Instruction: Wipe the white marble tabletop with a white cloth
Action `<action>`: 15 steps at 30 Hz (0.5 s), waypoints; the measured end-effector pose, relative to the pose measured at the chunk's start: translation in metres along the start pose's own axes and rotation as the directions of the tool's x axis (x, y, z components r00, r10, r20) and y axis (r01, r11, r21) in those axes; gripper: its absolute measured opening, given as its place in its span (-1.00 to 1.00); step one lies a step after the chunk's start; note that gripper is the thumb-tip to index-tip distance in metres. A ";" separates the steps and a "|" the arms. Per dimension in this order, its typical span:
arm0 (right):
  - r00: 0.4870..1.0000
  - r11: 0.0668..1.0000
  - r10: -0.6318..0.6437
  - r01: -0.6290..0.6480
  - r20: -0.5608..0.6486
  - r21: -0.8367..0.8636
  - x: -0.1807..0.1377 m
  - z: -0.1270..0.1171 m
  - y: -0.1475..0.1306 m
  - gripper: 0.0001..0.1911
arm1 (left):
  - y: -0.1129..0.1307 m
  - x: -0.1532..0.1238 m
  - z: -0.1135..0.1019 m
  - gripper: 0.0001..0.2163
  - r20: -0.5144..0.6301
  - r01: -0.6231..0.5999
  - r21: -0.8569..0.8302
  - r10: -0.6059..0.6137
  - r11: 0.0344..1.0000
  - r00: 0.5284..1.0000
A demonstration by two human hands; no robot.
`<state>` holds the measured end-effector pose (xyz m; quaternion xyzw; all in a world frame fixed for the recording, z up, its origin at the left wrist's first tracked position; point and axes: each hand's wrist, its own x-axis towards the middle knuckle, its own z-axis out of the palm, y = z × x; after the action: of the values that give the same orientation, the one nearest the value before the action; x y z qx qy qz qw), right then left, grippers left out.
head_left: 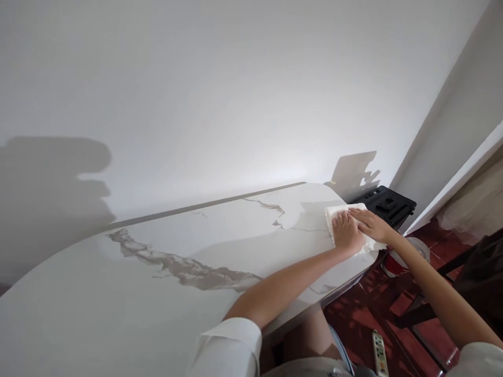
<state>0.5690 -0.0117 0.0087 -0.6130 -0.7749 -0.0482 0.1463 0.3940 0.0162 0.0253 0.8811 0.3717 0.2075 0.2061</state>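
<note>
A white cloth lies folded on the right end of a white marble-patterned table. My left hand presses flat on the cloth, fingers pointing toward the wall. Just right of it, my right hand also rests on the cloth with its fingers stretched out to the left, nearly touching my left hand. Both palms face down, and the middle of the cloth is hidden under them.
A white wall stands along the table's far edge. Beyond the right end are a black device and a red-and-white bucket. A power strip lies on the red tiled floor, near dark furniture.
</note>
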 end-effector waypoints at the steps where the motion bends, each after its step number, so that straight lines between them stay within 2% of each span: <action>1: 1.000 1.000 -0.005 0.005 -0.007 0.013 0.012 0.002 0.011 -0.45 | -0.002 0.014 0.002 -0.48 -0.009 0.005 0.005 -0.005 1.000 1.000; 6: 0.999 0.998 -0.045 0.045 -0.002 0.051 0.084 0.013 0.056 -0.44 | -0.025 0.081 0.002 -0.51 -0.095 0.060 0.046 -0.055 0.997 0.994; 9: 0.999 0.999 -0.043 0.043 0.008 0.012 0.128 0.019 0.062 -0.46 | -0.049 0.113 -0.004 -0.52 -0.140 0.088 0.076 -0.077 0.993 0.987; 12: 0.999 0.996 -0.013 0.017 0.045 -0.083 0.163 0.025 0.040 -0.50 | -0.077 0.128 -0.019 -0.53 -0.137 0.106 0.097 -0.092 0.990 0.986; 15: 0.996 0.988 0.051 -0.039 0.076 -0.147 0.189 0.023 -0.008 -0.51 | -0.108 0.117 -0.045 -0.55 -0.134 0.117 0.139 -0.099 0.983 0.986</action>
<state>0.5183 0.1691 0.0423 -0.6409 -0.7604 -0.0768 0.0712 0.3837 0.1806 0.0318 0.8575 0.4455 0.2234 0.1280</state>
